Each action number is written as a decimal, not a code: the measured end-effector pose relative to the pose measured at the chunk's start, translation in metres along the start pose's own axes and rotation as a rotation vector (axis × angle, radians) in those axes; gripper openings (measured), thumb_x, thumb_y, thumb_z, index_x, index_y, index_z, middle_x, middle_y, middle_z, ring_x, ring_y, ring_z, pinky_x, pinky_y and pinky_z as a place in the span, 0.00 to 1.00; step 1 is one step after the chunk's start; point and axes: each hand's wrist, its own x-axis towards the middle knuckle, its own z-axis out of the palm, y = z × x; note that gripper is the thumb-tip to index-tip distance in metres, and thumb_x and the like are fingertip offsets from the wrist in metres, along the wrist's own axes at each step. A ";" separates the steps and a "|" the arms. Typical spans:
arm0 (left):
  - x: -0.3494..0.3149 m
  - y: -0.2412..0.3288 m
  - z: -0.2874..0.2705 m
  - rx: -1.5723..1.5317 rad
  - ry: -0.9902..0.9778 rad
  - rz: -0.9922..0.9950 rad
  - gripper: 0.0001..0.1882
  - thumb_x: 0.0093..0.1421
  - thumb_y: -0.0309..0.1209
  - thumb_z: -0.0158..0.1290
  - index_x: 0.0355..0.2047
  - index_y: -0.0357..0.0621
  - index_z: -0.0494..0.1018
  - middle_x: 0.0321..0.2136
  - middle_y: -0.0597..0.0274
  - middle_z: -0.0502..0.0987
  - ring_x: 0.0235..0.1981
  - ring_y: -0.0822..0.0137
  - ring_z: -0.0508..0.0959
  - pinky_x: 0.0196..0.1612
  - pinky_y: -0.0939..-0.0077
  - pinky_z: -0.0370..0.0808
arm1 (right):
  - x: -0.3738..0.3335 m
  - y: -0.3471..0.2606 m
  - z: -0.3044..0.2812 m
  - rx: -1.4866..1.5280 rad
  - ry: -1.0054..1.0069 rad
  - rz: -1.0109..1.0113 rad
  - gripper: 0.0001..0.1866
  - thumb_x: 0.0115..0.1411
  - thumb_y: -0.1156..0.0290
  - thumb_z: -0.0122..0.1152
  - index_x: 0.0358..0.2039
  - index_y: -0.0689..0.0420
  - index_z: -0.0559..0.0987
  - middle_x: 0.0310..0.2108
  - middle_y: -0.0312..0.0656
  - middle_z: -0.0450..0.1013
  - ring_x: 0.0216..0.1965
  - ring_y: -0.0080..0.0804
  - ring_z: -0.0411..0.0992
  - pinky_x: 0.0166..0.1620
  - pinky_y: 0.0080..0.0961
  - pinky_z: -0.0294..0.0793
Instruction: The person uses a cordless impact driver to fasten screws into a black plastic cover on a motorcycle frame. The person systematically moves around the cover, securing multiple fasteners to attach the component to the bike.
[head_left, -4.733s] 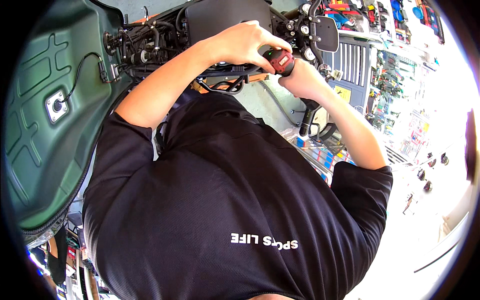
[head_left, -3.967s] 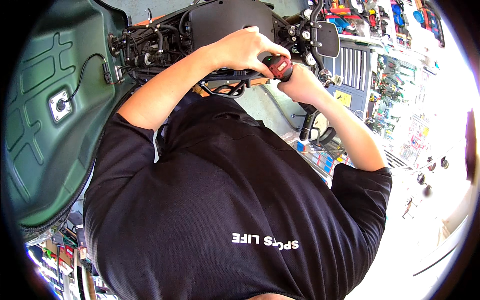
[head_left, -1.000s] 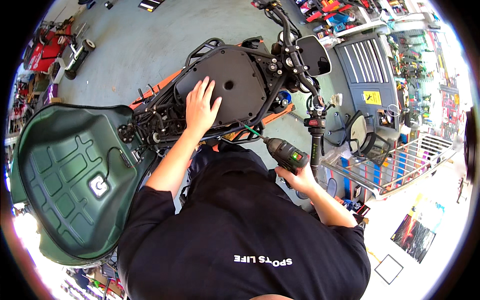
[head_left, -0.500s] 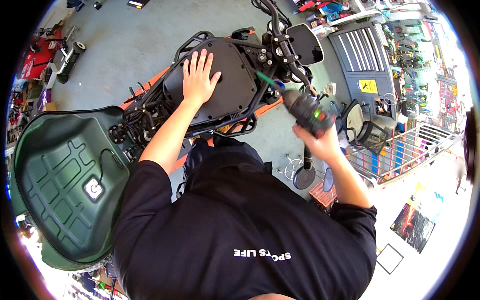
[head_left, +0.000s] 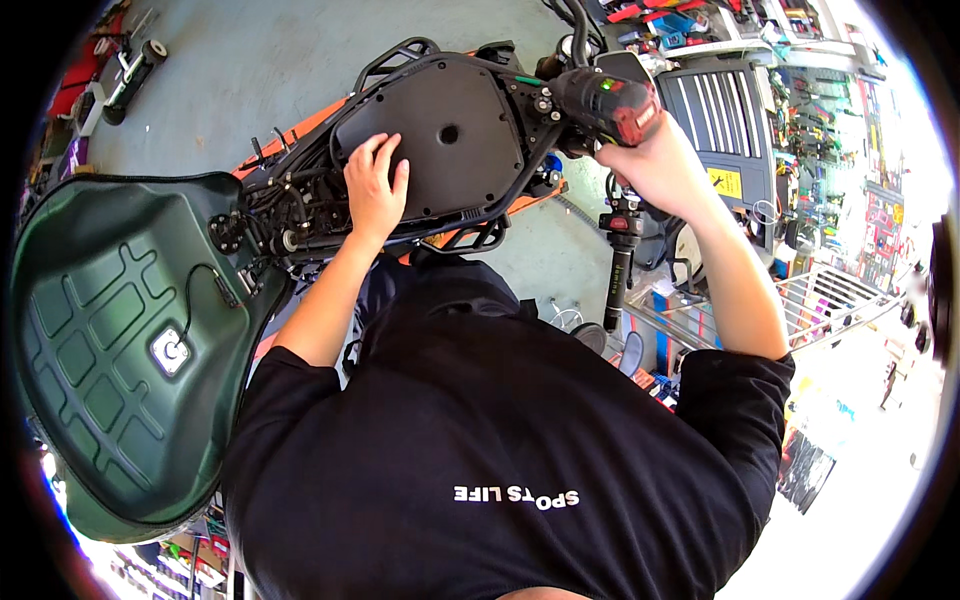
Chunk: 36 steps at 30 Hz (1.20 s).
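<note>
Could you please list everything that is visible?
motorbike: 1, black and orange, upper centre
panel: 1, black, on the motorbike
drill: 1, red-black, upper right
bit: 1, green, left of drill
shell: 1, green, left
handgrip: 1, black, below the drill
cabinet: 1, grey, upper right
rack: 1, silver, right
small tools: many, mixed colours, far right
floor: 1, grey, upper centre
shirt: 1, black, lower centre
left hand: 1, bare, over panel's left
right hand: 1, bare, holding drill
</note>
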 end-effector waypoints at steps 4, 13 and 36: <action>-0.021 -0.011 -0.005 0.005 -0.061 0.023 0.24 0.74 0.36 0.61 0.68 0.50 0.78 0.68 0.58 0.75 0.70 0.48 0.73 0.72 0.49 0.69 | 0.034 -0.030 0.003 -0.121 -0.016 -0.070 0.13 0.57 0.64 0.70 0.31 0.63 0.84 0.21 0.47 0.80 0.26 0.41 0.83 0.38 0.39 0.82; 0.009 -0.022 -0.017 -0.077 0.025 -0.072 0.18 0.72 0.32 0.63 0.61 0.48 0.83 0.62 0.61 0.80 0.65 0.51 0.77 0.69 0.51 0.72 | 0.099 -0.078 0.020 -0.334 -0.109 -0.126 0.11 0.58 0.66 0.68 0.34 0.61 0.83 0.20 0.41 0.80 0.22 0.31 0.81 0.32 0.33 0.79; 0.010 -0.028 -0.011 -0.045 -0.048 -0.041 0.24 0.72 0.34 0.64 0.67 0.48 0.80 0.69 0.58 0.76 0.71 0.50 0.74 0.72 0.50 0.73 | 0.156 -0.110 0.043 -0.427 -0.279 -0.097 0.18 0.57 0.61 0.70 0.31 0.67 0.86 0.21 0.50 0.83 0.26 0.43 0.86 0.42 0.39 0.86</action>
